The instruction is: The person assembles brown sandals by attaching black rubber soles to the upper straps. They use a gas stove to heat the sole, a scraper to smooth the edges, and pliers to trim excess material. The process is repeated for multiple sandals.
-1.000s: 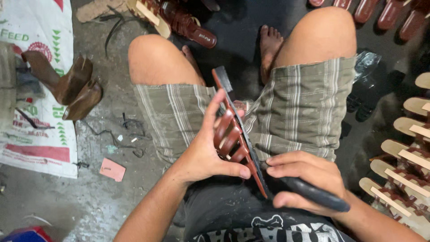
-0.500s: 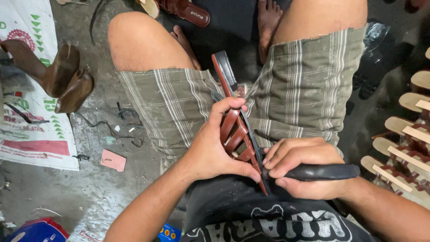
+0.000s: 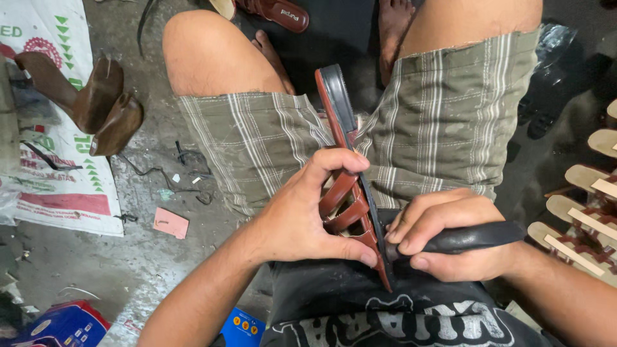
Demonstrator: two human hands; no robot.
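— Holding what, exactly?

— A brown strapped sandal [image 3: 350, 193], stood on its edge between the person's thighs, its dark sole edge turned up and its toe pointing away from the body. The left hand [image 3: 302, 218] was clamped around it, fingers hooked over the sole edge and the thumb pressed under the straps.

— And the other hand?

— The right hand [image 3: 450, 238] was closed tight on a black tool handle [image 3: 475, 236], the tool's front end meeting the sole's edge near the heel. I could not see its tip.

— Any room around them?

— Little. The plaid shorts [image 3: 443, 115] hemmed the sandal in on both sides. Open concrete floor [image 3: 128, 257] lay to the left, strewn with scraps and a pink offcut [image 3: 171, 223].

— Anything stored nearby?

— A row of unfinished sandals [image 3: 578, 225] lay at the right edge, brown leather pieces [image 3: 96, 106] rested on a printed sack [image 3: 58, 186], and a finished sandal [image 3: 276, 11] lay up top.
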